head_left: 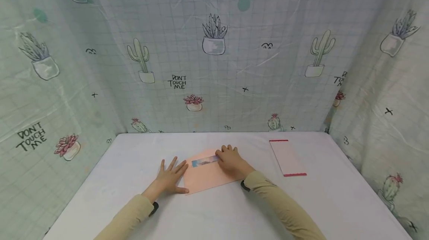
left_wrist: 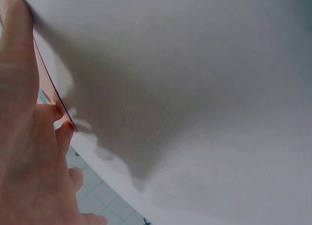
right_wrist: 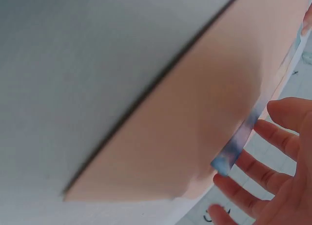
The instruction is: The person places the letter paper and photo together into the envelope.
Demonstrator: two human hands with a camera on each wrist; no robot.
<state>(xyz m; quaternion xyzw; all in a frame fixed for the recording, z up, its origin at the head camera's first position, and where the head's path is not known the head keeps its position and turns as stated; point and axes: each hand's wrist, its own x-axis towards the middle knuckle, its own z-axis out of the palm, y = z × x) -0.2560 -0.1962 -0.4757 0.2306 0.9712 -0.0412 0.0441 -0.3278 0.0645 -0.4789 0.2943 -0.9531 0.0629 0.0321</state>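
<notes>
A peach envelope-like sheet (head_left: 211, 176) lies slightly turned on the white table. Near its far edge shows a narrow strip with a blue and pinkish cloudy pattern (head_left: 202, 161), also seen in the right wrist view as a patterned strip (right_wrist: 233, 147). My left hand (head_left: 169, 178), fingers spread, rests at the peach sheet's left edge; its thumb (left_wrist: 18, 25) touches the near corner. My right hand (head_left: 231, 160) lies over the strip's right end. In the right wrist view its fingers (right_wrist: 263, 174) are extended, their tips along the strip's far edge.
To the right lies a pale pink flat rectangle (head_left: 289, 158) with red bands on its short ends. The white tabletop (head_left: 207, 217) is bounded at the back and sides by a cactus-print curtain (head_left: 214, 72).
</notes>
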